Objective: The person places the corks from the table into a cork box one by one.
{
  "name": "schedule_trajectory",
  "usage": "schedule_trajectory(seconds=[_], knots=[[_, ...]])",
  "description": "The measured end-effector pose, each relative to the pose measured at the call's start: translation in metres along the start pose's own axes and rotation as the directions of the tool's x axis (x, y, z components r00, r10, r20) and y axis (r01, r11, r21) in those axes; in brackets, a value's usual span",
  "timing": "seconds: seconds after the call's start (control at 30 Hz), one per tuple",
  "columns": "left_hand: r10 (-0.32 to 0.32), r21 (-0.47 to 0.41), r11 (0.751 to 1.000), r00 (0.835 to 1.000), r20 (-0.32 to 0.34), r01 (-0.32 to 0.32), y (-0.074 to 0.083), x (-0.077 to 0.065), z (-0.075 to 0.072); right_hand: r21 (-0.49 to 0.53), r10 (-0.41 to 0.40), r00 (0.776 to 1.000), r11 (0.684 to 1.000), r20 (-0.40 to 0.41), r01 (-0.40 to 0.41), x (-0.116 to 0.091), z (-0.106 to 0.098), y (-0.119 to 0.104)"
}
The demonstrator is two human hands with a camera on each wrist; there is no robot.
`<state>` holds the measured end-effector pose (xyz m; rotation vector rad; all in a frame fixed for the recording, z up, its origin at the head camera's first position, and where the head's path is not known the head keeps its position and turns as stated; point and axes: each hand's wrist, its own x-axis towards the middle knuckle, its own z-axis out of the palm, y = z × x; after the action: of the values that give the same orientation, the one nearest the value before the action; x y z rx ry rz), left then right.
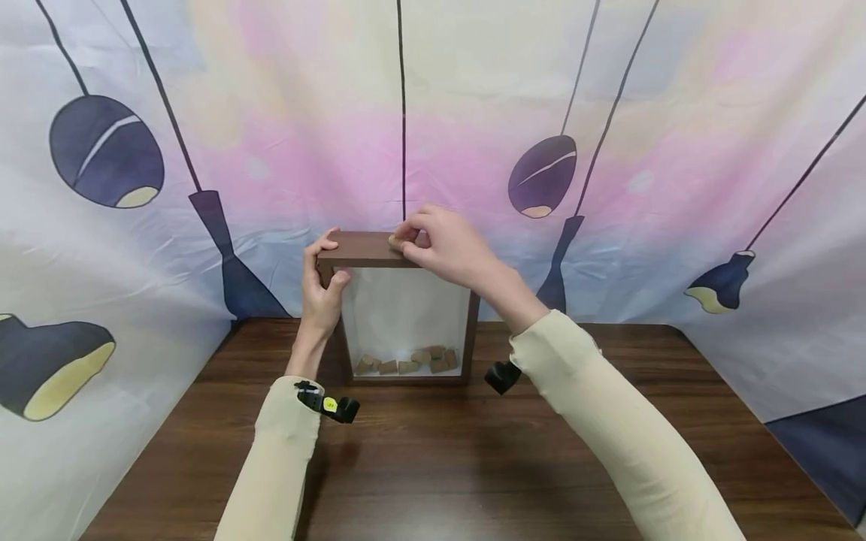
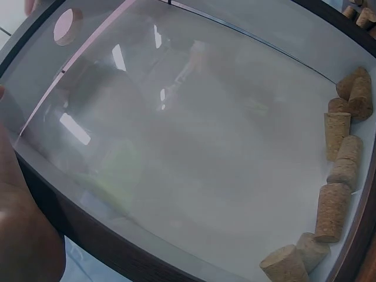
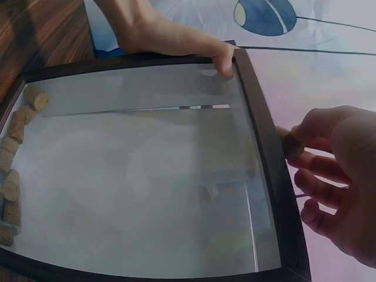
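Note:
A shadow box frame [image 1: 325,263] with a dark brown surround and a clear front stands upright on the table. My left hand [image 1: 321,297] grips its upper left corner, fingers over the top and thumb on the front. At the top edge, my right hand [image 1: 443,244] pinches a cork [image 1: 395,242] between thumb and fingers; in the right wrist view this cork [image 3: 290,144] is right at the frame's outer side. Inside, several tapered corks [image 2: 333,212] lie along the bottom. A round hole [image 2: 69,27] shows in the top wall in the left wrist view.
The frame stands on a dark wood-grain table [image 1: 419,466], near its back edge. Behind and around hangs a pastel cloth [image 1: 304,113] printed with lamps. More corks [image 2: 365,17] show outside the frame at the left wrist view's upper right corner.

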<state>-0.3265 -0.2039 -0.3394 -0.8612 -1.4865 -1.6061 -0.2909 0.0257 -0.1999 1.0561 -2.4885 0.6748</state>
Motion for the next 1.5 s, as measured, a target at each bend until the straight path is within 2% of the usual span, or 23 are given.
schedule_trajectory(seconds=[0.13, 0.33, 0.67, 0.93, 0.97, 1.27, 1.5], knots=[[-0.014, -0.023, 1.0, 1.0, 0.009, 0.014, 0.0022, 0.0017, -0.0005, -0.036, 0.018, 1.0, 0.999, 0.017, -0.018, 0.0017, 0.0015, -0.001], [-0.031, -0.029, 0.999, 0.999, -0.005, 0.031, 0.0034, 0.0049, -0.0036, -0.097, -0.01, 1.0, 0.995, 0.017, 0.012, 0.0055, 0.0021, -0.0037], [0.029, -0.03, 0.999, 1.0, 0.001, -0.029, -0.0023, 0.0071, -0.0038, -0.094, -0.05, 0.999, 0.994, 0.007, 0.051, 0.0076, 0.0053, -0.0055], [0.012, -0.006, 1.0, 1.0, 0.004, -0.012, -0.0012, 0.0054, -0.0049, -0.103, -0.033, 0.999, 0.994, 0.0, 0.032, 0.008, 0.0064, -0.0057], [0.007, -0.012, 1.0, 1.0, 0.005, -0.007, 0.0022, 0.0058, -0.0035, -0.101, -0.032, 0.999, 0.994, -0.002, 0.032, 0.0078, 0.0065, -0.0054], [-0.006, -0.09, 0.996, 1.0, 0.005, 0.007, -0.0052, 0.0044, -0.0046, -0.121, -0.056, 0.998, 0.991, -0.011, 0.054, 0.0101, 0.0075, -0.0055], [-0.012, -0.096, 0.995, 1.0, 0.004, 0.012, -0.0046, 0.0036, -0.0056, -0.158, -0.031, 0.999, 0.987, 0.023, 0.034, 0.0078, 0.0102, -0.0037]])
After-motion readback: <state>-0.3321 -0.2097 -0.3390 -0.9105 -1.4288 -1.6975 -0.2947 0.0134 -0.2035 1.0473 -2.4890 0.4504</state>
